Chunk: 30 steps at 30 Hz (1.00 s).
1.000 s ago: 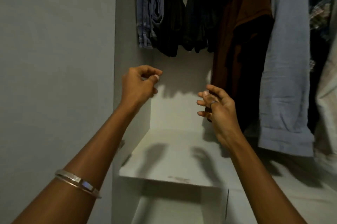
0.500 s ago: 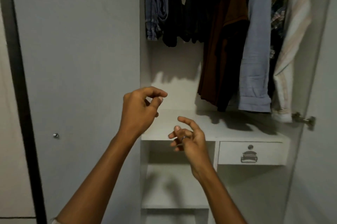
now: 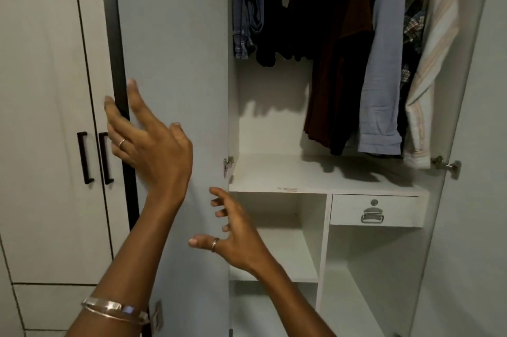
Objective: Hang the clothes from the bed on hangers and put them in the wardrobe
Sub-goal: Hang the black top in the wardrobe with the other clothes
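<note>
The white wardrobe [image 3: 323, 174] stands open in front of me. Several garments hang inside on hangers: blue jeans [image 3: 245, 12], dark clothes [image 3: 288, 18], a brown shirt [image 3: 343, 56], a light blue shirt [image 3: 384, 67] and a striped shirt [image 3: 436, 56]. My left hand [image 3: 148, 139] is raised with fingers spread at the dark edge of the open left door [image 3: 175, 89]. My right hand [image 3: 233, 232] hovers lower in front of that door, fingers spread, holding nothing. No bed or loose hanger is in view.
The right door [image 3: 474, 144] is swung open, with a metal hinge [image 3: 445, 163] on it. A small drawer [image 3: 375, 210] with a metal handle sits under the shelf. Closed doors with black handles [image 3: 94, 158] are at the left.
I have stepped back from the wardrobe, so more of it shows. Both hands drew out of the interior and opened; the left one swung left to the door's edge.
</note>
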Tool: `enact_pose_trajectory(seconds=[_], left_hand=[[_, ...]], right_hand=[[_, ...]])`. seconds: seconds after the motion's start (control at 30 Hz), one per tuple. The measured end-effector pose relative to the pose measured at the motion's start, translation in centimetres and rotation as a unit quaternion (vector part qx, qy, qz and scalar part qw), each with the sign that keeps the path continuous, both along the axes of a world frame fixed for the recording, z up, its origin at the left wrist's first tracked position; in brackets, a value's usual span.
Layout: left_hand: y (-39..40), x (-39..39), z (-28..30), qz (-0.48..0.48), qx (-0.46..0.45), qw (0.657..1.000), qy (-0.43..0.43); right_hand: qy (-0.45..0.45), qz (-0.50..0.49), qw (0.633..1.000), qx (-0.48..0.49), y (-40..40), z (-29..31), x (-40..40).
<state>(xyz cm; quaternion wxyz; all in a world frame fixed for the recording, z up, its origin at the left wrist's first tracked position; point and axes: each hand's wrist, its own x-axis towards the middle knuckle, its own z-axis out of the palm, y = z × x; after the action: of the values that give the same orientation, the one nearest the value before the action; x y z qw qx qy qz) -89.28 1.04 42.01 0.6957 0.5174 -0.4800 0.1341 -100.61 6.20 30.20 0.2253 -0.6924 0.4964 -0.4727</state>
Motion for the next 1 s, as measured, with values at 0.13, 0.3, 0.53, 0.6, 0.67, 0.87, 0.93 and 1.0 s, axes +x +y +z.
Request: enact_pose_trajectory(seconds=[0.13, 0.3, 0.53, 0.6, 0.67, 0.87, 0.93, 1.0], left_hand=[[0.9, 1.6, 1.3, -0.031, -0.039, 0.996, 0.072], [2.2, 1.6, 2.6, -0.106, -0.052, 0.99, 0.079], [5.2, -4.4, 2.7, -0.145, -0.112, 0.983, 0.016], [5.5, -6.9, 2.4, -0.178, -0.135, 0.975, -0.01], [5.3, -9.5, 2.0, -0.216, -0.158, 0.963, -0.027], [3.3, -17.3, 0.1, -0.215, -0.164, 0.953, -0.136], [2.3, -19.8, -0.7, -0.194, -0.155, 0.951, -0.185], [1.2, -21.9, -1.8, -0.207, -0.141, 0.943, -0.219]], right_hand=[[0.046, 0.031, 0.998, 0.0, 0.2, -0.2, 2.6], [0.072, 0.045, 0.996, -0.031, 1.0, -0.1, 2.8], [0.033, 0.028, 0.996, -0.081, 2.3, 0.7, -0.8], [0.007, -0.003, 0.995, -0.098, 2.5, 1.0, -2.6], [-0.002, -0.03, 0.993, -0.114, 2.7, 1.2, -5.1], [-0.009, -0.076, 0.993, -0.086, 3.1, 1.2, -13.1], [-0.007, -0.097, 0.992, -0.082, 2.9, 1.1, -15.8], [-0.014, -0.112, 0.99, -0.081, 2.5, 0.7, -18.2]])
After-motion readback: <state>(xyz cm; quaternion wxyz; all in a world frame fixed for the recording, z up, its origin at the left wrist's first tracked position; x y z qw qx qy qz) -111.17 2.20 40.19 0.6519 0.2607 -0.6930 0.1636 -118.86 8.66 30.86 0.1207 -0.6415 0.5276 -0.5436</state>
